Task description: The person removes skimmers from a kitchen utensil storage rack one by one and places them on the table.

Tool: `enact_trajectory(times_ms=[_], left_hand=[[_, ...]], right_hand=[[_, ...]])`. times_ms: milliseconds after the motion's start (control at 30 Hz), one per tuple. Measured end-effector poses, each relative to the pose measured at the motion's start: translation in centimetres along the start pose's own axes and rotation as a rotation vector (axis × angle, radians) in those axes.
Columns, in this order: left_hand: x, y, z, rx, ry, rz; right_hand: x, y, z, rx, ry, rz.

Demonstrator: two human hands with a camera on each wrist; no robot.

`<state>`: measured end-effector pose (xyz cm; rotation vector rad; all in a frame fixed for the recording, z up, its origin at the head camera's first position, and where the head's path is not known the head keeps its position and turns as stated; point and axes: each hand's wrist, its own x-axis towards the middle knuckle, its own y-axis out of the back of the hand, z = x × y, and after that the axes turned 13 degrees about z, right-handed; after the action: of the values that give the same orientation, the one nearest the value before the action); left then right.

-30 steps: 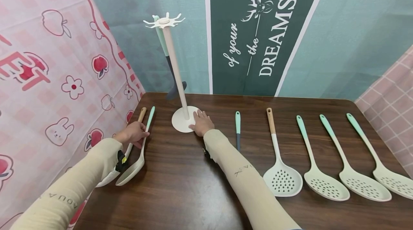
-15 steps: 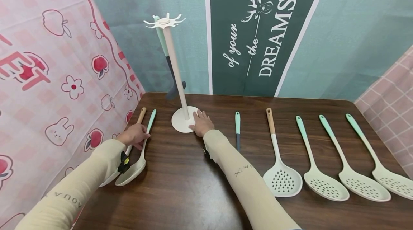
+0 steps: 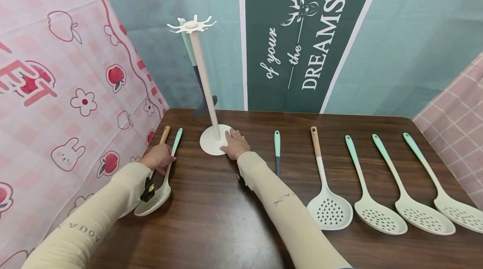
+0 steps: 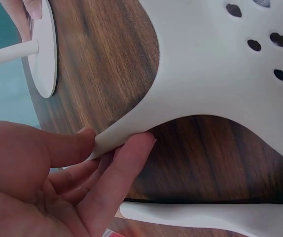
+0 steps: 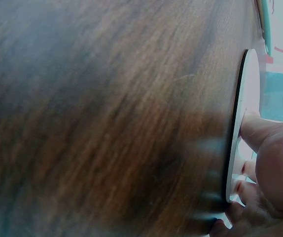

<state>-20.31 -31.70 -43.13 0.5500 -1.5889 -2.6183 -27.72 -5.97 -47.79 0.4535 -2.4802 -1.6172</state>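
Observation:
At the left of the table, my left hand [image 3: 158, 158] pinches the neck of a pale slotted spoon [image 3: 154, 202] with a mint handle. The left wrist view shows the thumb and fingers [image 4: 124, 168] on either side of that neck, with the holed head [image 4: 205, 74] beyond. Beside it lies a white utensil with a wooden handle [image 3: 164, 134], its head mostly hidden by my arm. My right hand [image 3: 237, 144] rests with fingers extended on the round white base [image 3: 207, 145] of a utensil stand [image 3: 205, 80].
A utensil with a mint handle and dark head [image 3: 200, 109] hangs from the stand's hooked top. To the right lie a mint-handled utensil [image 3: 277, 145], partly hidden, a wooden-handled skimmer [image 3: 330, 212] and several mint-handled slotted spoons [image 3: 381, 216]. Patterned cloths surround the table [image 3: 211, 235].
The slotted spoon's handle end has come slightly nearer, and its head has turned so that its holes show. My left wrist has shifted a little right. My right hand stays on the base.

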Motion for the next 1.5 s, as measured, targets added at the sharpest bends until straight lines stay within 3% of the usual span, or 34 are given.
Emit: enact_trajectory(times_ms=[400, 667, 833, 1200, 1500], left_hand=[[-0.17, -0.07, 0.79, 0.085, 0.020, 0.059], [0.43, -0.54, 0.42, 0.165, 0.048, 0.089], [0.51, -0.77, 0.43, 0.212, 0.034, 0.109], [0.00, -0.80, 0.54, 0.262, -0.005, 0.122], [0.16, -0.73, 0.64, 0.335, 0.034, 0.133]], right_hand=[[-0.08, 0.14, -0.01, 0.002, 0.009, 0.003], [0.00, -0.24, 0.07, 0.000, 0.000, -0.003], [-0.13, -0.13, 0.02, 0.007, -0.004, 0.002], [-0.29, 0.03, -0.08, 0.016, 0.003, 0.012], [-0.37, 0.11, -0.16, 0.017, -0.004, 0.008]])
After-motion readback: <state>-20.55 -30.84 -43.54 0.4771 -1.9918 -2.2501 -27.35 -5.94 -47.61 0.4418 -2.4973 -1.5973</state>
